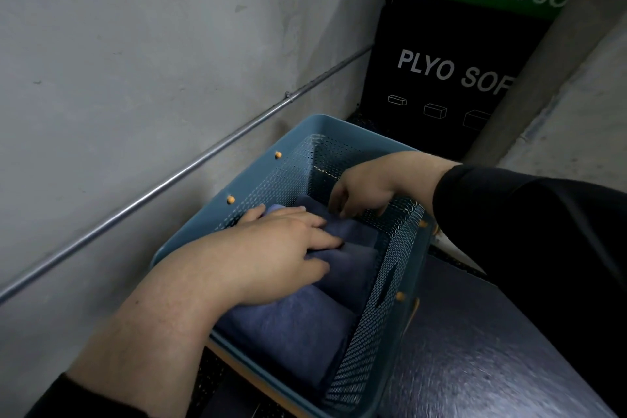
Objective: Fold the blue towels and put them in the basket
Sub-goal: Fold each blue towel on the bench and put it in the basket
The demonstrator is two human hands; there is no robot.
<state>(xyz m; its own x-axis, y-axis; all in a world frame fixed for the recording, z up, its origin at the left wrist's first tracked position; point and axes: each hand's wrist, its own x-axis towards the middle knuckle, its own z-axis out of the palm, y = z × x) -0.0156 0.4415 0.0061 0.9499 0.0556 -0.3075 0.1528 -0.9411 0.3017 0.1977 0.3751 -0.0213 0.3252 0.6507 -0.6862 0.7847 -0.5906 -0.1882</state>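
At the lower right of the frame lies a dark, speckled grey surface [475, 349], its near edge out of view. Just left of it stands the blue perforated plastic basket [383, 302], its right wall close against that surface and its left rim near the pale grey plaster wall [118, 61], so little room remains on either side. Inside the basket, folded blue terry towels [291, 329] fill the near half of the floor, side by side. The left hand [278, 248] comes in from the lower left over the near rim and presses on the towels with fingers straight and spread. Further in, the right hand [363, 193], in a black sleeve, reaches over the right wall with fingers curled downward at the edge of the far towel; whether it pinches the cloth cannot be told. The far end of the basket shows bare mesh. A thin metal pipe [190, 166] runs diagonally along the wall. At the upper right stands a black and green box [451, 54] printed "PLYO SOF", beside a grey concrete post [543, 61].
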